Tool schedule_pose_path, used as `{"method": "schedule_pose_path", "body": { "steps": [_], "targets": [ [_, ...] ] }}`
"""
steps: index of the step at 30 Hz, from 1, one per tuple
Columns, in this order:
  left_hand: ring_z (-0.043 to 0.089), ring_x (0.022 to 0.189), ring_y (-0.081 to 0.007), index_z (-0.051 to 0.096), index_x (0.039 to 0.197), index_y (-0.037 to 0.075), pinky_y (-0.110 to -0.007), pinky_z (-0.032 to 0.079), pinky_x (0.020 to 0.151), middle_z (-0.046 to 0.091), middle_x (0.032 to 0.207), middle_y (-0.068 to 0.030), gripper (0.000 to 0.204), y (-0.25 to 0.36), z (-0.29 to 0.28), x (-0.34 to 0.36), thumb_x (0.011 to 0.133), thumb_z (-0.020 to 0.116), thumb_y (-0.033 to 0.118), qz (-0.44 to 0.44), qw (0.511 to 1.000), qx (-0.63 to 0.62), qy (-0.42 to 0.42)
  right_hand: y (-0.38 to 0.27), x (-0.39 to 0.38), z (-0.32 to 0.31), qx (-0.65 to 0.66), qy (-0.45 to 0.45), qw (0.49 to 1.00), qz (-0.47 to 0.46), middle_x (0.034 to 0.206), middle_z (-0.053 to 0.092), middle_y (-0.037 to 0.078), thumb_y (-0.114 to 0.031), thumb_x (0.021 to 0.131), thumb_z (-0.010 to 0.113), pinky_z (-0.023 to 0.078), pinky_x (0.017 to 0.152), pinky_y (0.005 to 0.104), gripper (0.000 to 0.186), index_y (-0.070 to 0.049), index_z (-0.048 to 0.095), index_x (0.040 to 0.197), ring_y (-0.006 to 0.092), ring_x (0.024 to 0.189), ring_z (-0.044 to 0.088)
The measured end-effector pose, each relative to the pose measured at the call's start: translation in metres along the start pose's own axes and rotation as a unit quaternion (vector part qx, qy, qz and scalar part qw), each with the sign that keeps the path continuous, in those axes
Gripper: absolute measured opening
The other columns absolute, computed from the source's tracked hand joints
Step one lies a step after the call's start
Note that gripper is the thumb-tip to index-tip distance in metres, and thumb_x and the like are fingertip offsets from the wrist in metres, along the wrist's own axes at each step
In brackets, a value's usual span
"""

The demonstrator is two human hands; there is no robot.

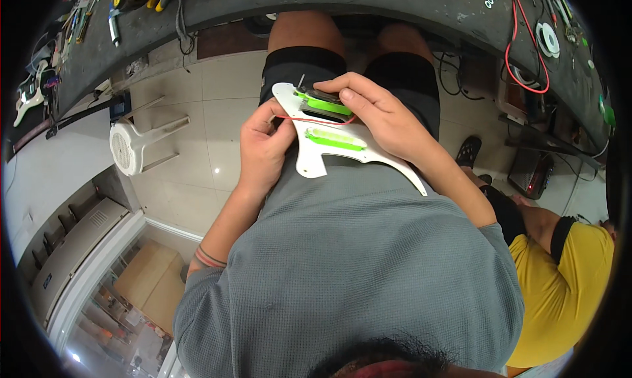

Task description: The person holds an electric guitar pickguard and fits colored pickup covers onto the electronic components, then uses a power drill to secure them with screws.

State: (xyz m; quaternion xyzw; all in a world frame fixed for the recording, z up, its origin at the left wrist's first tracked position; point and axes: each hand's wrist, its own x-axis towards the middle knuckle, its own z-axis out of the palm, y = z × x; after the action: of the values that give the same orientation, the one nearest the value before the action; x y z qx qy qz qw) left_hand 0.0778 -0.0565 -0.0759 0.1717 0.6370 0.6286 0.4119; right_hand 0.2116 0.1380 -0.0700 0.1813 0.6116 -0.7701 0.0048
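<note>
White pickguard (327,155) (edges in both hands)

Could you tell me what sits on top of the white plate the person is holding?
Two green bars and a red wire lie on the white plate. The right hand covers its upper edge.

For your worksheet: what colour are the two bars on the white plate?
Bright green bars on the white plate, head view.

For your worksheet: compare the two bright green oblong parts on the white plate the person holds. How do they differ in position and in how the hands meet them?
The upper green part lies under the right hand, whose thumb presses its end; the lower green part lies bare. A thin red wire runs between them, closer to the upper one. The left hand grips the white plate beside the lower part. Both are bright green oblongs seated in the plate.
</note>
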Motion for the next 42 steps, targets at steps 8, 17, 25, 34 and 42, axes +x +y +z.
{"method": "schedule_pose_path", "body": {
  "steps": [8, 17, 25, 34, 42],
  "targets": [
    [0.07, 0.096, -0.0115, 0.067, 0.107, -0.002, -0.027, 0.055, 0.089, 0.074, 0.108, -0.0097, 0.011, 0.004, 0.0, 0.004, 0.104, 0.056, 0.001, -0.065, 0.997, -0.044, 0.021, 0.015, -0.01, -0.019, 0.042, -0.011, 0.999, 0.0, 0.134, 0.069, 0.009, -0.005, 0.106, 0.044, 0.046, 0.106, 0.0277, 0.043, -0.003, 0.064, 0.144, 0.0167, 0.125, 0.062],
    [0.072, 0.1, -0.013, 0.063, 0.119, -0.001, -0.028, 0.059, 0.087, 0.074, 0.113, -0.0105, 0.016, -0.001, -0.001, 0.011, 0.11, 0.055, 0.01, -0.071, 0.992, -0.104, -0.023, 0.016, -0.022, -0.021, 0.004, 0.024, 1.0, -0.018, 0.133, 0.069, 0.012, -0.002, 0.103, 0.056, 0.05, 0.105, 0.0308, 0.045, -0.009, 0.063, 0.147, 0.0182, 0.12, 0.066],
    [0.07, 0.112, -0.016, 0.059, 0.137, -0.003, -0.028, 0.056, 0.095, 0.071, 0.128, -0.0119, 0.032, -0.007, -0.006, -0.004, 0.113, 0.05, 0.015, -0.126, 0.986, -0.041, -0.102, 0.021, -0.024, -0.025, -0.013, 0.026, 1.0, -0.008, 0.129, 0.071, 0.012, -0.003, 0.102, 0.062, 0.051, 0.103, 0.0294, 0.04, -0.009, 0.068, 0.142, 0.0182, 0.117, 0.067],
    [0.07, 0.113, -0.0217, 0.064, 0.132, -0.003, -0.034, 0.055, 0.098, 0.072, 0.127, -0.0136, 0.042, 0.031, 0.035, 0.019, 0.094, 0.076, 0.008, -0.234, 0.963, 0.099, -0.095, 0.025, -0.023, -0.031, 0.036, 0.047, 0.998, 0.006, 0.13, 0.072, 0.01, -0.001, 0.101, 0.063, 0.053, 0.102, 0.0286, 0.039, -0.006, 0.069, 0.139, 0.0161, 0.116, 0.068],
    [0.07, 0.114, -0.0229, 0.064, 0.131, -0.003, -0.035, 0.055, 0.097, 0.072, 0.125, -0.016, 0.038, 0.026, 0.05, 0.032, 0.096, 0.074, 0.01, -0.193, 0.963, 0.149, -0.115, 0.021, -0.027, -0.035, 0.038, 0.084, 0.996, 0.021, 0.127, 0.074, 0.01, -0.003, 0.102, 0.064, 0.055, 0.099, 0.0281, 0.035, -0.005, 0.07, 0.136, 0.0158, 0.114, 0.07]
  ]
}}
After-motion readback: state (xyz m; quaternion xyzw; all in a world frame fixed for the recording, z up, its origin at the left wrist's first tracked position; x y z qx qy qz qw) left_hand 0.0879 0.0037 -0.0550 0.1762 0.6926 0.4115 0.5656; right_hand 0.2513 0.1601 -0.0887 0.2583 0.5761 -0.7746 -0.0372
